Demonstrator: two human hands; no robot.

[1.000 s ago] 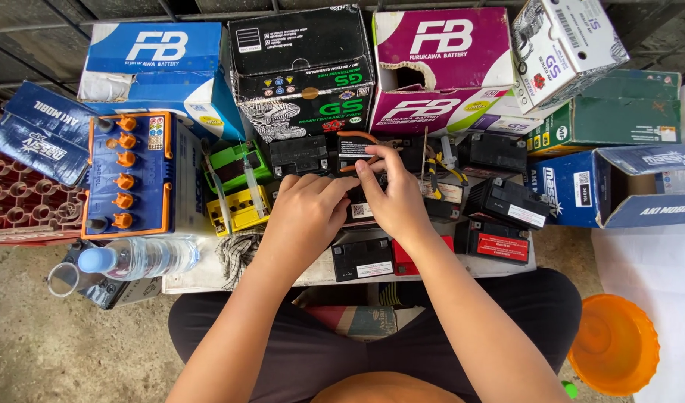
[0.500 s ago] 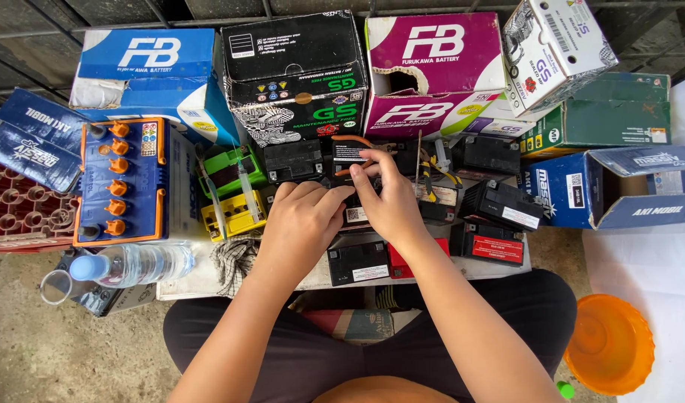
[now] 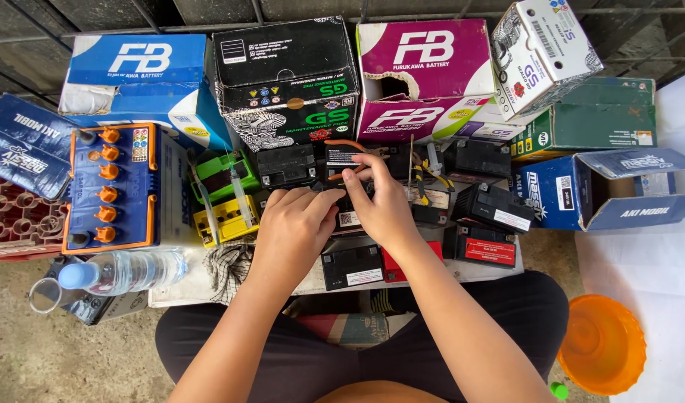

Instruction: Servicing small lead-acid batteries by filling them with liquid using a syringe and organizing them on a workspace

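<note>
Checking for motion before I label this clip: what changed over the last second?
Little. The right hand shifted slightly over the small black battery, its fingertips now pinching at the orange wire. The left hand stayed resting on the battery. Boxes, bottle and blue battery unmoved.

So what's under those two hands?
A small black battery with an orange wire near it. The left hand and right hand cover most of its top.

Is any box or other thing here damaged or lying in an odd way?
Yes. The magenta carton behind the hands has a ragged hole torn in its front, at the left. The white carton beside it sits tilted on the stack, not square. A clear water bottle lies on its side at the left of the table.
</note>
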